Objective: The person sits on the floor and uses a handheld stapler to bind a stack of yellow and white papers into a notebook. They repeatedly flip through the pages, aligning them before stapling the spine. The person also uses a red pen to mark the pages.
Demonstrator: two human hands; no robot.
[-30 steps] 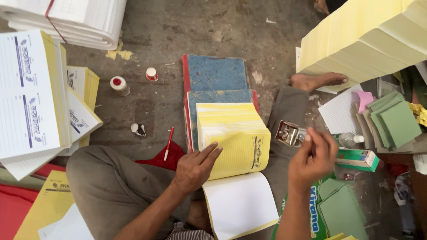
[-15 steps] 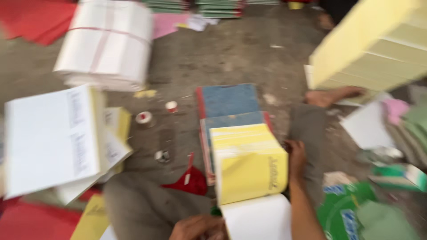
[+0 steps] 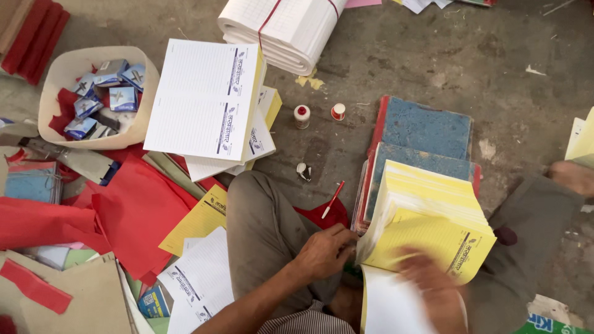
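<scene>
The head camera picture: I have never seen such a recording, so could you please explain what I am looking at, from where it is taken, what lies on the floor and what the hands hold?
There is no machine here. A person sits on a concrete floor, and a camera worn on the head looks down at their two bare hands.

The left hand rests at the edge of a thick pad of yellow sheets, holding its pages. The right hand is blurred over the pad's lower part; whether it pinches a page I cannot tell.

The pad lies on blue-covered boards. Nearby are a red pen, two small bottles, a stack of white printed forms, a tied paper bundle, red paper sheets and a basket of small boxes.
</scene>
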